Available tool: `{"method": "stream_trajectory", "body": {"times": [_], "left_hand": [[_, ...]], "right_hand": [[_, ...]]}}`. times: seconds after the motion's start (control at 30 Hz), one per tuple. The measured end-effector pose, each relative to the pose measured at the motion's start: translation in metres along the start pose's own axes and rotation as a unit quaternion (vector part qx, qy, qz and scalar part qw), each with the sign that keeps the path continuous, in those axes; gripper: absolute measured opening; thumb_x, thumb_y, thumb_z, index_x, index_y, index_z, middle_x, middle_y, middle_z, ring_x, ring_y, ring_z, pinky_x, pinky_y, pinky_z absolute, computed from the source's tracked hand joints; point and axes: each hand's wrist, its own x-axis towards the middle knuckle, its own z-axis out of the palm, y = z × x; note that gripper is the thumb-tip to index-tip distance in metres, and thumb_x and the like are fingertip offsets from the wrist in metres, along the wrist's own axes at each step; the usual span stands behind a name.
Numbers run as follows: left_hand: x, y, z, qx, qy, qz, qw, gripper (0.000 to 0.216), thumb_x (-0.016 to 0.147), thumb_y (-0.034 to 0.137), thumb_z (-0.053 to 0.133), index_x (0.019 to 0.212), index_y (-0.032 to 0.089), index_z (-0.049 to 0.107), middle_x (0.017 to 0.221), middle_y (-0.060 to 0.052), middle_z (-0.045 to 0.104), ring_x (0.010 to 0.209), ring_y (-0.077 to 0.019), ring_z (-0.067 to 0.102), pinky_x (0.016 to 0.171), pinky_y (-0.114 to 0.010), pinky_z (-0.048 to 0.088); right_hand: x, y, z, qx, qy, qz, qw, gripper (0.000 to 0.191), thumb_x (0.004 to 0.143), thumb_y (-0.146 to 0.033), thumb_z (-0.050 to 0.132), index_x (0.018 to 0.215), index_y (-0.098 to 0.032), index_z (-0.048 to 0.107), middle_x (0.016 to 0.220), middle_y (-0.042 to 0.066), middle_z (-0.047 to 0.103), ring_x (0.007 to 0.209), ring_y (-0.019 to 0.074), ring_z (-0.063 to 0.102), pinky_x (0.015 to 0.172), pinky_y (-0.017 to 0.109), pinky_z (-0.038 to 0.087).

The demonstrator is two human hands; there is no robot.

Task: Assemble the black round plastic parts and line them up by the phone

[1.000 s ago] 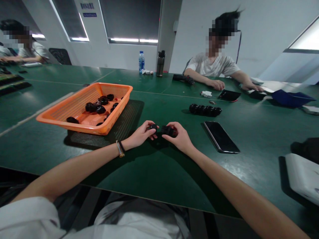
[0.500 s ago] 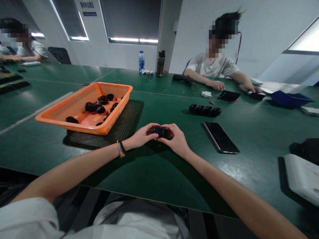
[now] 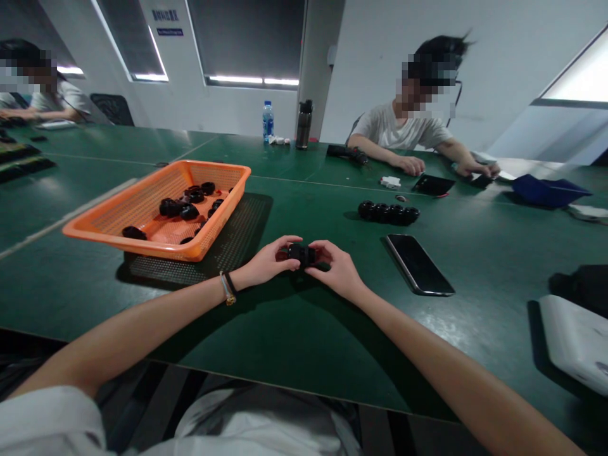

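Note:
My left hand [image 3: 266, 261] and my right hand [image 3: 335, 271] meet over the green table [image 3: 304, 329], both pinching a small black round part [image 3: 299, 254] between their fingertips. The fingers of each hand are curled round it from either side. An orange mesh basket [image 3: 142, 209] to the left holds several more black parts [image 3: 187, 206]. A row of black parts [image 3: 388, 212] lies on the table beyond my right hand.
A dark phone [image 3: 418, 263] lies face up right of my hands. A black mesh mat [image 3: 228, 247] sits under the basket. A white case [image 3: 577, 342] is at the right edge. A person [image 3: 408, 130] sits across the table; bottles [image 3: 268, 120] stand at the back.
My hands came together: the separate black piece in my left fingers was brought against the piece in my right hand, and both hands now grip it as one.

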Motion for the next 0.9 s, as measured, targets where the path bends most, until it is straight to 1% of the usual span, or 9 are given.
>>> {"method": "stream_trajectory", "body": {"times": [0.07,0.13,0.3,0.47,0.53,0.67,0.73,0.8,0.9], "left_hand": [[0.0001,0.0002,-0.0003,0.004,-0.008,-0.006,1.000,0.045,0.068,0.019,0.064,0.110,0.017,0.050,0.104,-0.006,0.057,0.085,-0.0148,0.059,0.077,-0.030,0.049],[0.0002,0.0007,-0.0008,0.012,-0.015,-0.013,1.000,0.043,0.067,0.019,0.064,0.109,0.017,0.051,0.100,-0.005,0.058,0.079,-0.0137,0.059,0.075,-0.029,0.049],[0.0005,0.0022,-0.0019,0.003,-0.014,-0.015,1.000,0.040,0.067,0.018,0.063,0.105,0.016,0.051,0.099,-0.004,0.056,0.077,-0.0120,0.059,0.075,-0.029,0.049],[0.0011,0.0012,-0.0034,-0.007,-0.023,-0.023,0.999,0.041,0.067,0.018,0.063,0.106,0.015,0.049,0.094,-0.003,0.056,0.069,-0.0099,0.058,0.073,-0.029,0.049],[0.0011,0.0007,-0.0042,-0.010,-0.026,-0.020,0.999,0.043,0.067,0.018,0.065,0.106,0.016,0.049,0.097,-0.004,0.056,0.073,-0.0106,0.059,0.075,-0.030,0.049],[0.0012,0.0008,-0.0056,-0.006,-0.025,-0.009,1.000,0.051,0.064,0.018,0.067,0.111,0.018,0.048,0.106,-0.005,0.055,0.087,-0.0137,0.058,0.081,-0.031,0.048],[0.0014,0.0011,-0.0060,0.005,-0.033,-0.007,0.999,0.050,0.065,0.019,0.067,0.111,0.017,0.050,0.106,-0.005,0.056,0.091,-0.0151,0.058,0.083,-0.032,0.047],[0.0018,0.0015,-0.0062,0.017,-0.036,-0.005,0.999,0.046,0.065,0.020,0.067,0.108,0.017,0.051,0.105,-0.005,0.058,0.091,-0.0158,0.058,0.083,-0.032,0.047],[0.0025,0.0016,-0.0066,0.038,-0.036,-0.003,0.999,0.043,0.065,0.021,0.067,0.105,0.016,0.053,0.100,-0.004,0.059,0.086,-0.0153,0.059,0.080,-0.031,0.048]], "right_hand": [[-0.0002,0.0028,-0.0022,0.006,-0.003,0.002,1.000,0.030,0.065,-0.017,0.064,0.094,-0.019,0.055,0.093,0.004,0.061,0.082,0.0166,0.061,0.079,0.036,0.052],[-0.0005,0.0045,-0.0033,-0.001,0.000,0.002,1.000,0.030,0.066,-0.016,0.064,0.094,-0.019,0.057,0.092,0.004,0.063,0.081,0.0166,0.062,0.080,0.036,0.052],[-0.0005,0.0045,-0.0033,-0.046,0.004,0.005,0.999,0.027,0.067,-0.020,0.065,0.094,-0.019,0.059,0.087,0.003,0.065,0.076,0.0160,0.062,0.075,0.035,0.052],[0.0000,0.0019,-0.0039,-0.079,-0.001,0.011,0.997,0.026,0.070,-0.024,0.064,0.094,-0.018,0.061,0.084,0.003,0.066,0.074,0.0163,0.061,0.070,0.033,0.050],[0.0000,-0.0003,-0.0044,-0.086,0.000,0.013,0.996,0.024,0.070,-0.025,0.063,0.094,-0.019,0.061,0.083,0.003,0.067,0.074,0.0163,0.061,0.068,0.032,0.050],[0.0005,-0.0040,-0.0048,-0.091,-0.003,0.023,0.996,0.022,0.071,-0.024,0.061,0.092,-0.018,0.061,0.081,0.003,0.067,0.072,0.0160,0.061,0.066,0.031,0.049],[0.0007,-0.0045,-0.0045,-0.091,-0.003,0.030,0.995,0.021,0.072,-0.023,0.060,0.092,-0.018,0.061,0.080,0.002,0.067,0.071,0.0158,0.061,0.065,0.031,0.049],[0.0008,-0.0041,-0.0039,-0.088,-0.004,0.036,0.995,0.020,0.072,-0.024,0.060,0.092,-0.019,0.061,0.079,0.002,0.066,0.070,0.0157,0.061,0.064,0.031,0.049],[0.0007,-0.0039,-0.0027,-0.072,-0.001,0.043,0.996,0.022,0.071,-0.024,0.061,0.093,-0.020,0.059,0.079,0.002,0.066,0.071,0.0160,0.062,0.066,0.032,0.050]]}}
